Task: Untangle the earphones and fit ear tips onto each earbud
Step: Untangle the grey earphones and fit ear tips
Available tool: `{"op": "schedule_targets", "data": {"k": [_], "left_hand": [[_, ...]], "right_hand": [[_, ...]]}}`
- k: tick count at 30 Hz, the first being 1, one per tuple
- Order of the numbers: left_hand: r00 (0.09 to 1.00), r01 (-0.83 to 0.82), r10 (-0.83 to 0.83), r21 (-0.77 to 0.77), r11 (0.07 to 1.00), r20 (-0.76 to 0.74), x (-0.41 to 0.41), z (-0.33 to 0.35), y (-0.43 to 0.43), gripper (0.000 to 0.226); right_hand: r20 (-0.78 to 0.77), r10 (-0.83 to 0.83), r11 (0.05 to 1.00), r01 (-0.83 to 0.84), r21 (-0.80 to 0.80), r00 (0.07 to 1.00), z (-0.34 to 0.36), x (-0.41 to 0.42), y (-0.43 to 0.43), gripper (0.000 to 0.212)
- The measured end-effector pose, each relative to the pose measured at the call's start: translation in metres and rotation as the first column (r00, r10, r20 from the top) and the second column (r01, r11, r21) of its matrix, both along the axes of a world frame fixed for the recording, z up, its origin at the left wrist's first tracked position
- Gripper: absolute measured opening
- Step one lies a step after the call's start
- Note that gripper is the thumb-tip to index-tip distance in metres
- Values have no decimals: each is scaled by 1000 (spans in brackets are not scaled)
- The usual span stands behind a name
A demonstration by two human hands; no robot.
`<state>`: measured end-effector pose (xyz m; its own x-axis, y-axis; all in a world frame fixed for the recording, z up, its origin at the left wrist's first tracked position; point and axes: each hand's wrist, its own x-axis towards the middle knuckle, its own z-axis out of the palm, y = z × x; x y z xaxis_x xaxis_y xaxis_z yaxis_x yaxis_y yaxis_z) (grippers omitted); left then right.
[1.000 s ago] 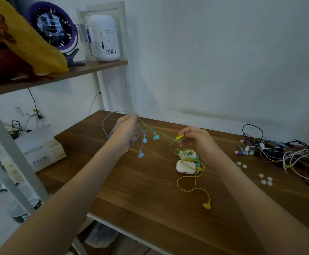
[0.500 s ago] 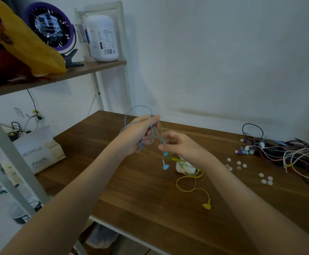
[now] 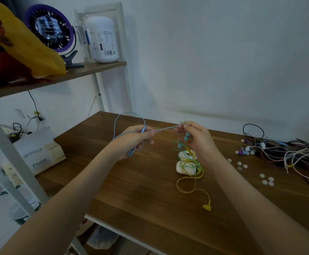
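My left hand (image 3: 133,138) grips a light blue earphone cable (image 3: 119,117) that loops up behind it, the plug end hanging below the fist. My right hand (image 3: 198,138) pinches the same strand, which runs taut between both hands above the wooden table (image 3: 150,199). Two teal earbuds (image 3: 184,140) dangle under my right fingers. Green and yellow cables (image 3: 190,168) lie tangled over two white earbud cases (image 3: 185,167), and a yellow plug (image 3: 207,207) trails toward me. Several white ear tips (image 3: 242,165) are scattered to the right.
A heap of black, white and purple earphones (image 3: 286,153) lies at the table's far right. A tissue box (image 3: 37,155) sits left of the table. The upper shelf (image 3: 58,78) holds a purple fan (image 3: 52,28), a white bottle (image 3: 102,37) and a yellow bag (image 3: 17,43).
My hands have drawn apart, stretching the blue strand between them. My right hand rose and shifted right, and the teal earbuds now hang under it.
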<state>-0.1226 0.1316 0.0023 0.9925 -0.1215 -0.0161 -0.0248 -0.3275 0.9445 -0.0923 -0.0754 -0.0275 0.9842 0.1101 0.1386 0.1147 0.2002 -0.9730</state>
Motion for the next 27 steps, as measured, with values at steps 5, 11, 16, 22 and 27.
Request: {"op": "schedule_targets", "data": {"k": [5,11,16,22,27], "left_hand": [[1000,0,0,19,1000,-10,0,-1,4,15],[1000,14,-12,-127,992,17,-2,-2,4,21],[999,-31,24,-297,954,-27,-2,1,-2,21],[996,-48,-13,-653,755,-88,0,6,-1,28],[998,-42,-24,-839,542,-65,2,10,1,28]], "right_hand": [[-20,-22,989,25,147,1000,2,-1,-5,23],[-77,48,989,-36,142,996,4,-5,-7,18],[-106,118,975,-95,199,987,4,-6,-12,16],[-152,221,960,-188,207,963,3,-8,-18,20],[-135,204,956,-167,239,970,-1,-5,-22,18]]}}
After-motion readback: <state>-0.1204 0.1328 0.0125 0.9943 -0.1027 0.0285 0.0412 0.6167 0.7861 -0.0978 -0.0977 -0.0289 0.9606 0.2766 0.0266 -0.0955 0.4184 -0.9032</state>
